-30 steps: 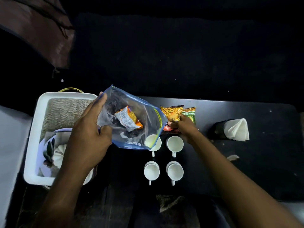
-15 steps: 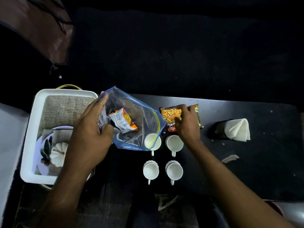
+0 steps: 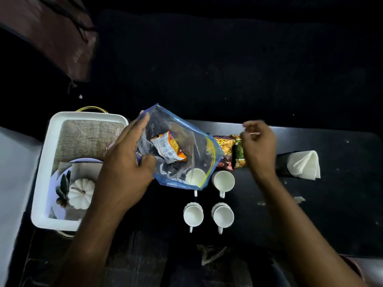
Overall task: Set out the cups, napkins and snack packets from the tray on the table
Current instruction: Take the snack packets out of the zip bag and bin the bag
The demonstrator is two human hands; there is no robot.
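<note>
Four cups (image 3: pixel 195 193) (image 3: pixel 223 181) (image 3: pixel 193 214) (image 3: pixel 223 215), four visible snack packets (image 3: pixel 169 147) (image 3: pixel 224 142) (image 3: pixel 239 155) (image 3: pixel 227 164), one bag (image 3: pixel 186 129), one tray (image 3: pixel 44 162).

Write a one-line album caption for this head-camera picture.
Left hand holds a clear bag of snacks by four white cups; right hand hovers above packets on the dark table.

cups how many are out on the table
4, in a two-by-two block on the black table: far left cup seen through the zip bag, far right cup, near left cup, near right cup. The near two look stacked, so more may be hidden.
</note>
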